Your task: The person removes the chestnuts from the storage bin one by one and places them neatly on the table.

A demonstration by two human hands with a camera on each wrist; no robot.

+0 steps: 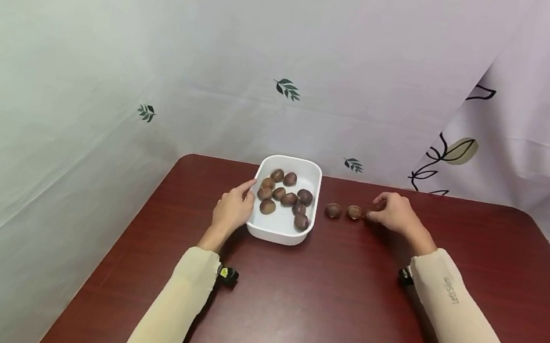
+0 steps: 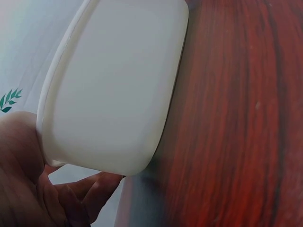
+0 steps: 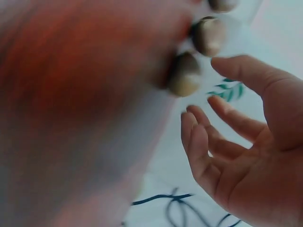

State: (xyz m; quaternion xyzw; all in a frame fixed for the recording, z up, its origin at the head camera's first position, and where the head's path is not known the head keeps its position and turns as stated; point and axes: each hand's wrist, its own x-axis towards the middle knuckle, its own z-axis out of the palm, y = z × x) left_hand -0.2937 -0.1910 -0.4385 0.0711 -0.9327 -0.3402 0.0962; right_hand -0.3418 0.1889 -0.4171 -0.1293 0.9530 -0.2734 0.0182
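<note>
Your left-hand grip (image 1: pixel 234 210) grasps the white, deep, round-cornered rectangular tray (image 1: pixel 274 231) at its left side, with the thumb side of the hand against the rim and fingers curled by the outer wall. Holding it there probably steadies it without covering its mouth, so the glossy brown rounded chestnuts (image 1: pixel 267 207) inside, about ten of them, lie in plain sight. The tray sits flat on the dark red wood-grain table (image 1: pixel 309 305), near its far edge, with its long side running away from you.

Just beside the tray's right wall, apart from it, three more brown chestnuts form a short row on the table: the nearest chestnut (image 1: pixel 333 211), the middle chestnut (image 1: pixel 353 212) and the outermost chestnut (image 3: pixel 184 75). Spaced in a line like this, they seem laid out so that each can be reached singly.

Your right-hand grip (image 1: pixel 396 212) is at the outer end of that row. From the right wrist, its fingers look loosely bent and apart from the thumb, with nothing between them, so it reads as released. The thumb tip is close to the row, but you cannot tell whether it touches the outermost chestnut. That looseness leaves room around the nut, which is likely why the hand curves so.
</note>
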